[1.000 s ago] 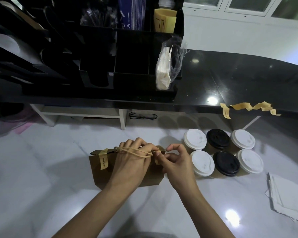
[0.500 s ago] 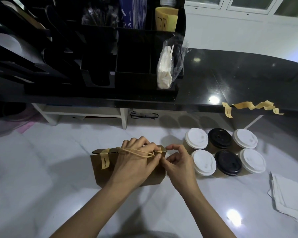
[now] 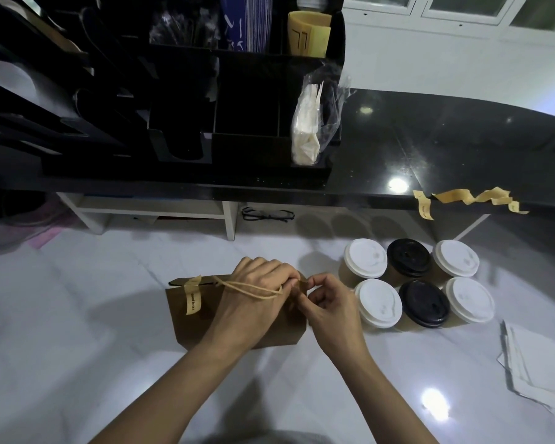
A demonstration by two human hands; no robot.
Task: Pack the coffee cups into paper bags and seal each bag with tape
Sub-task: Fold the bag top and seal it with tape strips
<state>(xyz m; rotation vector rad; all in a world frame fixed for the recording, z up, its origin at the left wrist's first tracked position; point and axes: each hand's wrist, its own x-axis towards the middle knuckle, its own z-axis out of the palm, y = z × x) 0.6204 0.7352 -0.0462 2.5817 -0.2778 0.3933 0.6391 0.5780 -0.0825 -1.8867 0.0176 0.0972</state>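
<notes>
- Brown paper bag: stood mid white worktop, top folded over, one tape strip across its left top edge.
- Left hand: fingers curled over the bag's top edge, gripping it; twine handle looped across its back.
- Right hand: thumb and forefinger pinched a small tan tape piece at the bag's top right corner.
- Six lidded coffee cups: two rows of three just right of the bag; four white lids, two black.
- Loose tape strips: hung along the black counter edge behind.
- White paper sheets: stacked at the worktop's right edge.
</notes>
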